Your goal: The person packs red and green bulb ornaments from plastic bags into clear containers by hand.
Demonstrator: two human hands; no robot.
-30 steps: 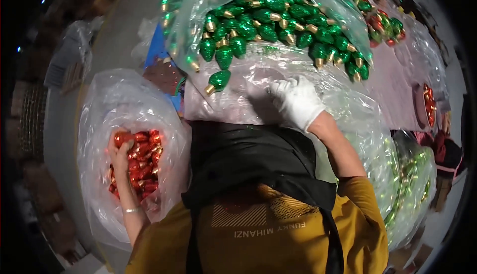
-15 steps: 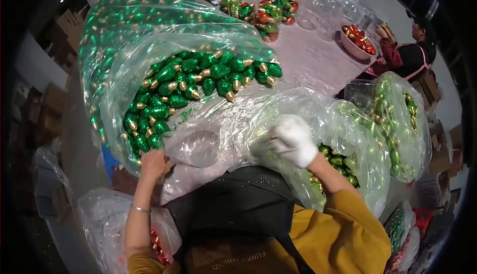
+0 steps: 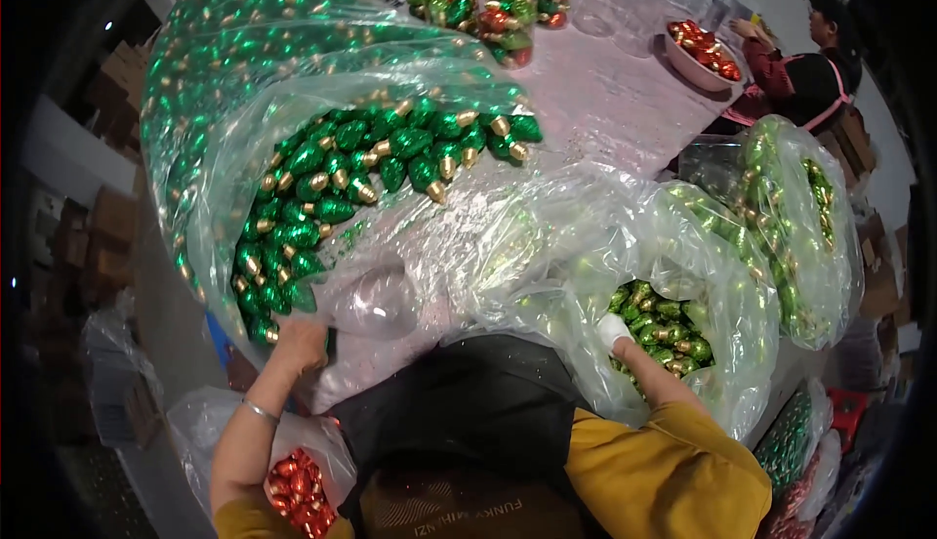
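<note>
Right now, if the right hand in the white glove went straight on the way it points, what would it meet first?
The right hand would probably first meet the left side of the wrinkled, clear plastic bag around the shiny yellow-green bulbs, though depth there is hard to judge.

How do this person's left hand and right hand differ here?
The left hand is bare, while the right hand wears a white glove. The left has a metallic bracelet at its wrist; none shows on the right. The left is beside darker green bulbs, the right at the opening of a clear bag of lighter green bulbs. Both are near gold-capped bulbs.
</note>
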